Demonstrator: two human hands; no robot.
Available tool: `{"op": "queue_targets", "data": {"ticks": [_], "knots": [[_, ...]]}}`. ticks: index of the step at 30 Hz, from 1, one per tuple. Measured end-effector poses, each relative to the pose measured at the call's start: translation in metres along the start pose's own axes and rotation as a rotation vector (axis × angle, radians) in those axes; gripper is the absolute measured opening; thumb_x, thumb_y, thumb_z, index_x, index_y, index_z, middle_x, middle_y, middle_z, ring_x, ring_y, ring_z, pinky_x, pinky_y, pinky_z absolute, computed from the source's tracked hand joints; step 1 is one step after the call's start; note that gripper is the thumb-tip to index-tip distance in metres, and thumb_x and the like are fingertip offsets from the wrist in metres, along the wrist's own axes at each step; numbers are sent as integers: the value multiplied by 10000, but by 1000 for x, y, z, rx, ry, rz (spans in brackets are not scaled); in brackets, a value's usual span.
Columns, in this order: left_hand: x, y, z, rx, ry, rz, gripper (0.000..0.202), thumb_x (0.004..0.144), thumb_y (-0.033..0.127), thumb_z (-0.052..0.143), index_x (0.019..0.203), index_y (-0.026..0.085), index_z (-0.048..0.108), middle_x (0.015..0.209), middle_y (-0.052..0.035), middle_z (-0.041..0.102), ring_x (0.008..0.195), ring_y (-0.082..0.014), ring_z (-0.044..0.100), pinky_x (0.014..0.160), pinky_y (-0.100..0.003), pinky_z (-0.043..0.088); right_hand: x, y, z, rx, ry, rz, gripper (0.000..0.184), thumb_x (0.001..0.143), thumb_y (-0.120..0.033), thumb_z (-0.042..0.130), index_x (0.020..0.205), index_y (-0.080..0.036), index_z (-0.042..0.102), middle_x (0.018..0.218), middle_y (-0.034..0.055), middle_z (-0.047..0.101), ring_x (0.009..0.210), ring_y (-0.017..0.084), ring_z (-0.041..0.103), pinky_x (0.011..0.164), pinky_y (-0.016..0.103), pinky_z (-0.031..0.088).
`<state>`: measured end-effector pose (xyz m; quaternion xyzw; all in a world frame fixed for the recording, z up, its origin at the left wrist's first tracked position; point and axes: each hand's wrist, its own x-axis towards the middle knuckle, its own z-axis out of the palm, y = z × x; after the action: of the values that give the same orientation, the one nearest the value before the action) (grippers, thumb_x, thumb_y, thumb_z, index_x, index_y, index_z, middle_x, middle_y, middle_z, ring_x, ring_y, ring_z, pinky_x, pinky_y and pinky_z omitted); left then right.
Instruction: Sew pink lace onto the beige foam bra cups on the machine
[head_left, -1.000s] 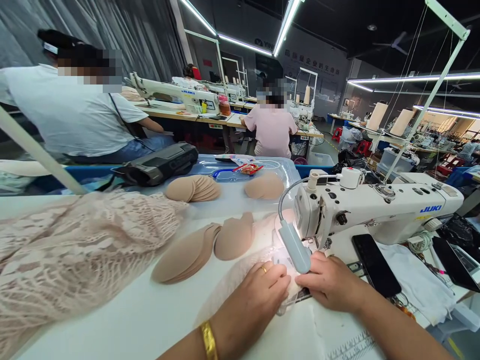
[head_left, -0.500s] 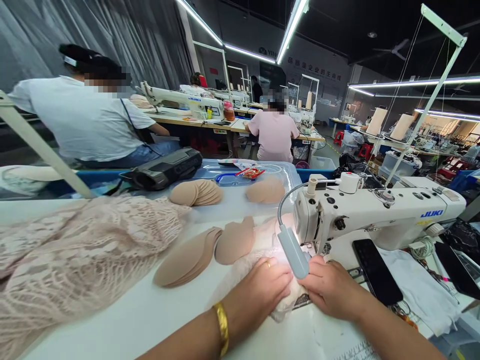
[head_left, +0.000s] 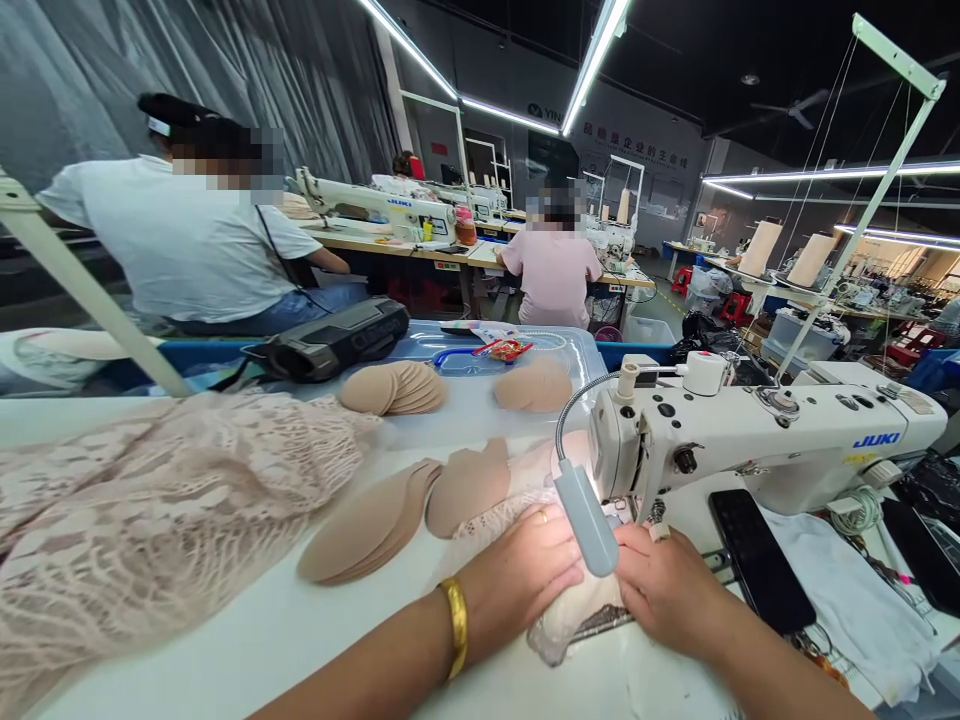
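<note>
Our widest thing is the white bench [head_left: 225, 640], spreading beneath both hands, our left grip [head_left: 529, 565] and our right grip [head_left: 667, 585]. Beyond the left grip, well apart from it, we see a person in white [head_left: 202, 250] seated; farther ahead of both grips sits a person in pink [head_left: 555, 265]. The white sewing machine [head_left: 750, 430] stands just beyond the right grip and stretches off to its right. A heap of pale lace [head_left: 187, 480] lies well to the left of the left grip.

To the right of the right grip, a white cloth [head_left: 862, 600] lies crumpled. Our pale lace-edged piece [head_left: 574, 605] lies under the left grip: its lacy edge shows beyond the knuckles, and its nearer end comes out between the two grips, close to the fingertips of the right one. The left grip rests on it with bent fingers, and the right grip has its fingers bent at its side; we cannot tell whether either one pinches the fabric.

Two stacks of beige pads [head_left: 360, 530] lie beyond and to the left of the left grip. A black phone [head_left: 757, 560] lies near the right grip, on its right. The grey lamp head [head_left: 589, 520] hangs between the grips. Smallest are our gold bracelet [head_left: 456, 630], behind the left grip, and the ring [head_left: 544, 516] upon it.
</note>
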<state>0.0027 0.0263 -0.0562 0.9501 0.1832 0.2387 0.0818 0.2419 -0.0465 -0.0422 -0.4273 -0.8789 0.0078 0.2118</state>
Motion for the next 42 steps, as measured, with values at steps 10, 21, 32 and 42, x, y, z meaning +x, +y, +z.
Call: {"op": "queue_targets", "data": {"ticks": [10, 21, 32, 42], "knots": [[7, 6, -12, -17, 31, 13, 263, 966, 101, 488, 1095, 244, 667, 1224, -52, 741, 1090, -291, 654, 965, -456, 429, 1, 0, 1, 3, -2, 24, 227, 875, -33, 531, 971, -211, 633, 1105, 40, 711, 909, 210, 582, 774, 314, 408], [10, 12, -18, 14, -72, -35, 279, 999, 112, 457, 1104, 224, 691, 1151, -58, 733, 1075, -312, 630, 982, -511, 369, -2, 1, 0, -51, -36, 32, 253, 843, -12, 564, 959, -220, 648, 1097, 25, 713, 841, 204, 541, 728, 318, 369], [12, 0, -21, 102, -14, -68, 266, 987, 138, 494, 1027, 233, 739, 1006, -79, 751, 972, -273, 635, 941, -454, 407, 0, 3, 2, -46, -32, 53, 260, 858, -28, 559, 1013, -221, 639, 1128, 43, 688, 887, 216, 555, 747, 327, 384], [10, 5, -33, 130, 45, -78, 311, 944, 28, 375, 850, 199, 617, 818, -70, 688, 734, -244, 611, 760, -415, 471, 0, -10, 5, 239, 102, 123, 143, 969, -165, 496, 850, -224, 547, 827, 22, 595, 764, 198, 506, 715, 313, 386]]}}
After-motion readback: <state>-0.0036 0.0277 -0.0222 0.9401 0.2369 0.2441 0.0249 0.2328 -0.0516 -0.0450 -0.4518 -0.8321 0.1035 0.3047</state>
